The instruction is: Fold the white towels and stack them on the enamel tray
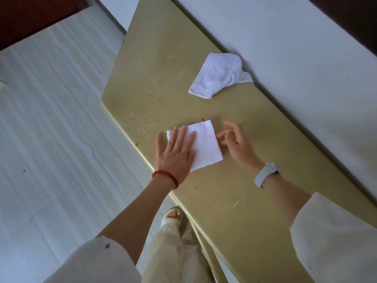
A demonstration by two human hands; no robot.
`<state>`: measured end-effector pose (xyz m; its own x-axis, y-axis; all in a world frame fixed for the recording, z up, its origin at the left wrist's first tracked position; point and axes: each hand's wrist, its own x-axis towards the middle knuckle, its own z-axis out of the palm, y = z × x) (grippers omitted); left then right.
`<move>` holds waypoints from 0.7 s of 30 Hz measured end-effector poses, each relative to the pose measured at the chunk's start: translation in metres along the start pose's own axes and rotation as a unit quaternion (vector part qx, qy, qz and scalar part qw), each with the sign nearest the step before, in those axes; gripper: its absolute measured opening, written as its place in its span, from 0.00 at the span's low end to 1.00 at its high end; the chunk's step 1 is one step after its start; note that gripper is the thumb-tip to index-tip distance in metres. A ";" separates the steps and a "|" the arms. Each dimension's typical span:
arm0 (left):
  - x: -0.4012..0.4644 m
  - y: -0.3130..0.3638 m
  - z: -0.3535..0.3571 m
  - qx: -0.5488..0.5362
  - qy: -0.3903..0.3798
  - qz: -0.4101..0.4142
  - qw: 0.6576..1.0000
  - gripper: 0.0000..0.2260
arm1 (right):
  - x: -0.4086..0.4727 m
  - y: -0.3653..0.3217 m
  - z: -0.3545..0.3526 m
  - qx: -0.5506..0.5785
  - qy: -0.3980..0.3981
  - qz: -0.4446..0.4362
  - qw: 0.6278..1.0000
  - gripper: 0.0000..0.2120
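A small white towel [206, 146], folded into a neat square, lies flat on the yellowish table [163, 64]. My left hand [175, 152] presses flat on the towel's left half with straight fingers. Just right of the towel hovers my right hand [236, 144], fingers loosely spread and holding nothing. A second white towel [218, 75] lies crumpled farther back, near the wall. No enamel tray is in view.
The table runs along a white wall [295, 58] on the right. Its left edge drops to a pale tiled floor [51, 129]. My foot [173, 216] stands close under the table's near edge.
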<state>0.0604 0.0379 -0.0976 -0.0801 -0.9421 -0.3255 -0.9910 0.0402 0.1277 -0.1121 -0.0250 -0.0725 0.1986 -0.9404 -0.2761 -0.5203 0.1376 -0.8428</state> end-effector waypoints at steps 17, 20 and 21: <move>0.001 0.005 0.007 -0.014 0.014 -0.039 0.999 0.31 | -0.027 0.013 -0.003 -0.016 -0.075 -0.031 0.997 0.24; 0.002 0.007 0.005 -0.002 0.007 -0.043 0.999 0.25 | -0.031 0.018 -0.005 -0.053 -0.068 -0.054 0.995 0.26; 0.002 0.007 0.004 0.001 0.003 -0.044 0.999 0.24 | -0.033 0.020 -0.006 -0.059 -0.062 -0.059 0.995 0.26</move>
<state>0.0528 0.0380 -0.1014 0.0085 -0.9442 -0.3291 -0.9943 -0.0428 0.0972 -0.1339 0.0064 -0.0776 0.3619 -0.9010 -0.2392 -0.5792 -0.0163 -0.8150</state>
